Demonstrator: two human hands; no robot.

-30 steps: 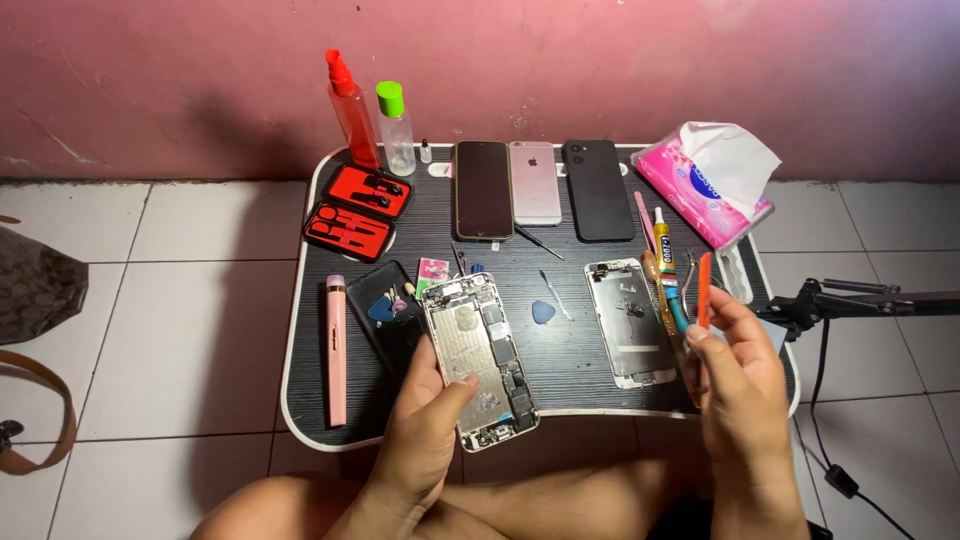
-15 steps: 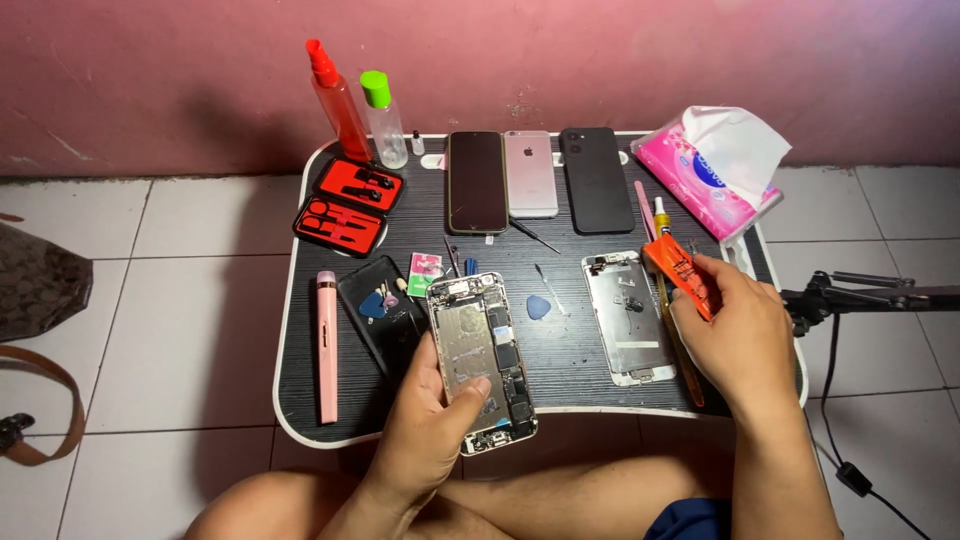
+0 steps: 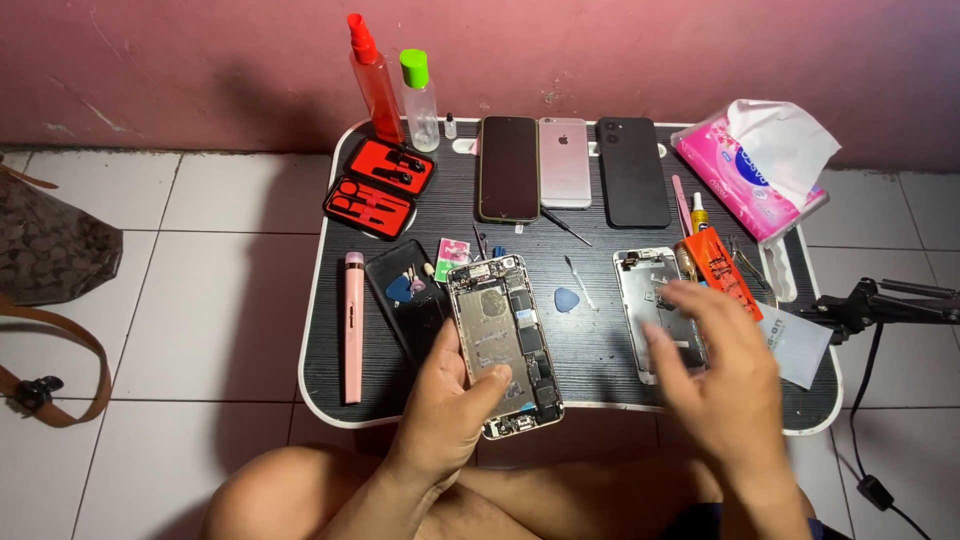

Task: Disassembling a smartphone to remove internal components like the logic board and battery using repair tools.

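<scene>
— What's in your left hand?
— The opened phone, gripped at its lower end, over the black tray table.
— And the right hand?
— Spread loose, holding nothing, above the second phone frame.

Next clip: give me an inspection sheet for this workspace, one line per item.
Surface: black lap table on white tiled floor.
Job's things: opened phone, second phone frame, blue pick.
Clutter: three phones, two bottles, red tool case, pink pen, tissue pack, glue tube.
Grippers: left hand holds the opened phone; right hand blurred, empty, over the frame.
Cables: black cable at right.
Surroundings: pink wall, brown bag at left.
</scene>
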